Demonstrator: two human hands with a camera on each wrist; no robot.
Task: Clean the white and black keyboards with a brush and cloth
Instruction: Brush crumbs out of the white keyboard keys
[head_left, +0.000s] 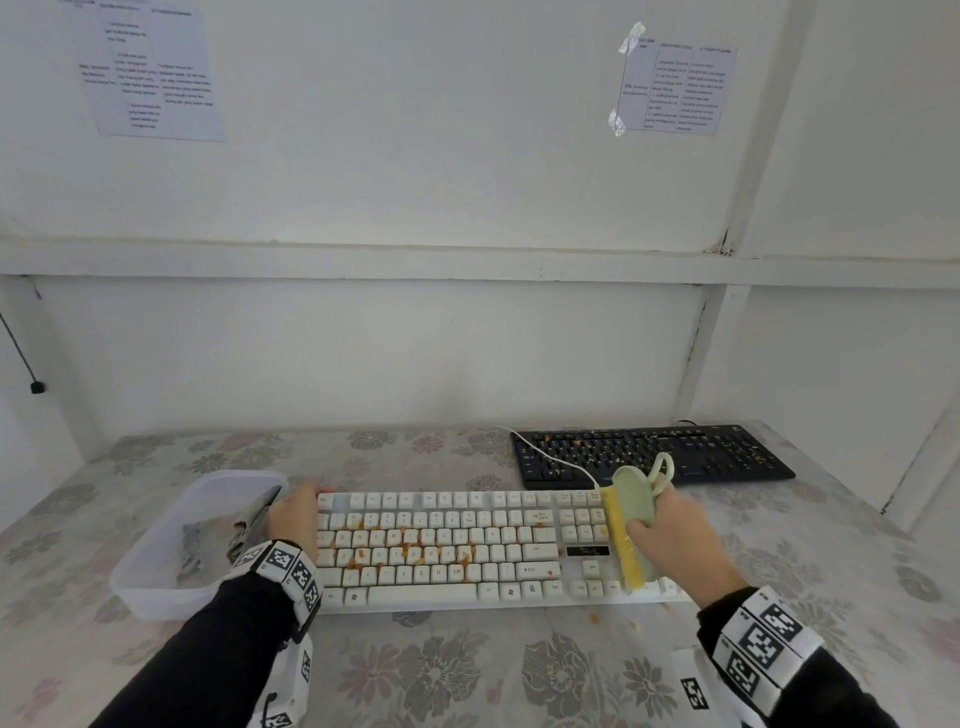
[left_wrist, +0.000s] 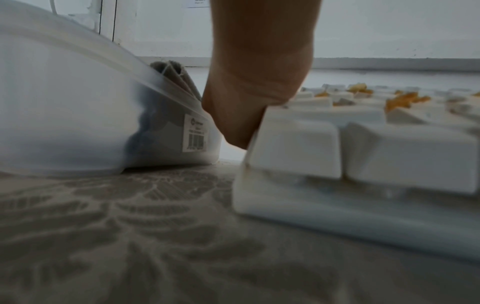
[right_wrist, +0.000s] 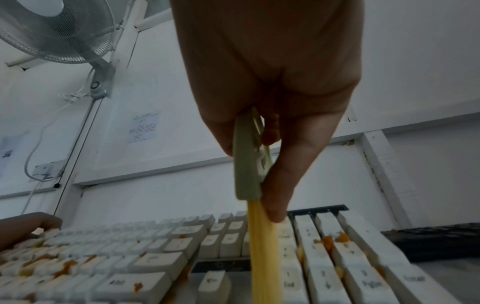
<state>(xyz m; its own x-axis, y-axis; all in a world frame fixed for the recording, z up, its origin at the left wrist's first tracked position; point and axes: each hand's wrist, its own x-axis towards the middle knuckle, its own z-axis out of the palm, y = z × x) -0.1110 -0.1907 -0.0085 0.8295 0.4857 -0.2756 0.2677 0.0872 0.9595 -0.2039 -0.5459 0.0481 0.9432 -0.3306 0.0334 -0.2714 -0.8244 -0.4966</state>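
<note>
On the tabletop (head_left: 467, 665), the white keyboard (head_left: 441, 551) is gripped at its left end by the left hand (head_left: 293, 519), while the brush (head_left: 631, 525) is gripped by the right hand (head_left: 670, 540) over the numpad.

A plain workroom – white panelled walls (head_left: 467, 156), taped instruction sheets (head_left: 675, 85) (text unreadable), wall fan (right_wrist: 52, 30).

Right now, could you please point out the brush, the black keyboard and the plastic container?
brush (head_left: 635, 512), head view, green back.
black keyboard (head_left: 717, 457), head view, key field.
plastic container (head_left: 156, 597), head view, near wall.
</note>
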